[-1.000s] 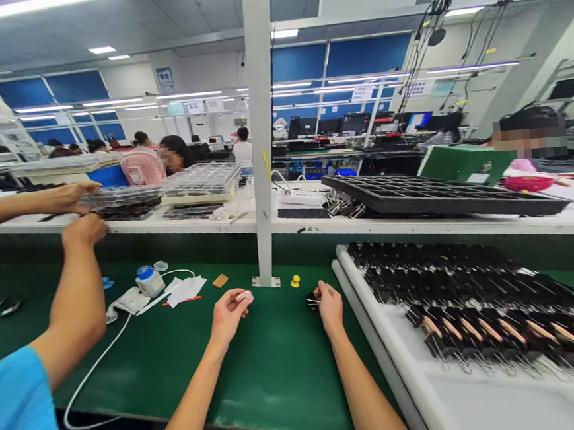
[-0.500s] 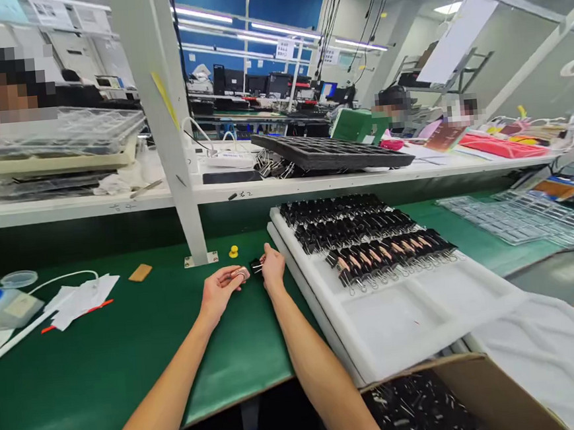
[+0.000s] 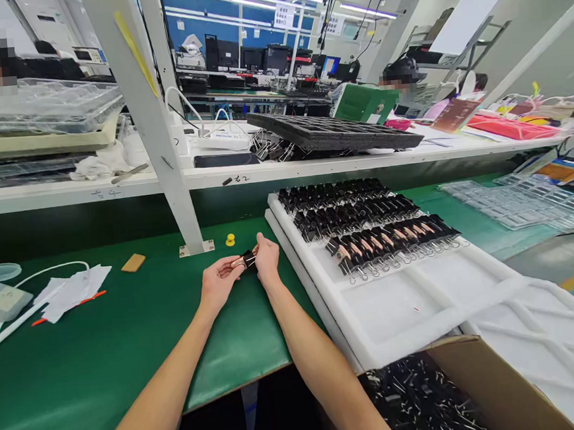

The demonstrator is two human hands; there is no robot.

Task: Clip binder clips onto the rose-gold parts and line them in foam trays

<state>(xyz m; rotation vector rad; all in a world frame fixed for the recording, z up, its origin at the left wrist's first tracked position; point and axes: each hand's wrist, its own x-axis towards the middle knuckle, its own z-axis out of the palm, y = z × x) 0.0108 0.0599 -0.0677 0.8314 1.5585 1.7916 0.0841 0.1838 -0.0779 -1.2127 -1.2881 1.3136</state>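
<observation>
My left hand pinches a small copper-coloured part over the green mat. Fingers of my right hand are closed on a black binder clip, which meets the right end of the part. Whether its jaws grip the part is too small to tell. To the right, a white foam tray bears rows of black binder clips. In the nearest row, copper-coloured parts show between the clips.
A cardboard box full of loose binder clips stands at the lower right. Beyond my hands are a yellow knob-like piece and a white post. A tan block and white papers lie left. A black tray rests on the shelf.
The binder clip in my right hand has come left against the copper-coloured part, closing the gap between my hands. The camera view has shifted slightly.
</observation>
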